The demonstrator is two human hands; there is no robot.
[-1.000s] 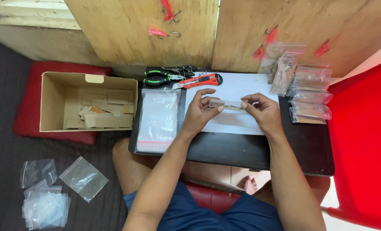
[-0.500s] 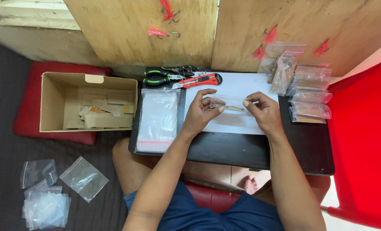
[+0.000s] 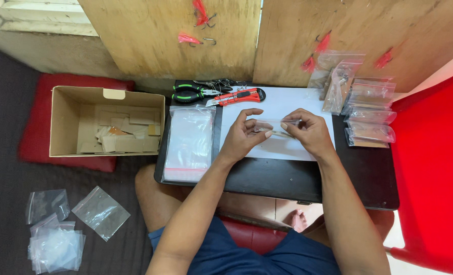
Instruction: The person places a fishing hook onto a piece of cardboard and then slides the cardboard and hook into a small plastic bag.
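From my head camera, looking down, both my hands meet over the white sheet (image 3: 277,102) on the black desk (image 3: 267,178). My left hand (image 3: 244,135) and my right hand (image 3: 308,131) are close together, each pinching one end of a small clear bag (image 3: 271,125), which hangs just above the sheet between them. Something thin and pale seems to lie along its lower edge, but I cannot tell what it is.

To handle this well, I would judge it best to keep the bag level, grip it only at its ends with my fingertips (image 3: 267,134), and hold it over the white sheet so its edge shows clearly.

To the left on the desk lies a stack of empty clear bags (image 3: 189,145). At the far edge sit green-handled pliers (image 3: 193,93) and a red utility knife (image 3: 239,96). To the right, filled small bags (image 3: 369,114) are piled near the red chair (image 3: 432,163). On the floor to the left stands an open cardboard box (image 3: 106,125) with card scraps, and nearer me lie loose plastic bags (image 3: 66,224).
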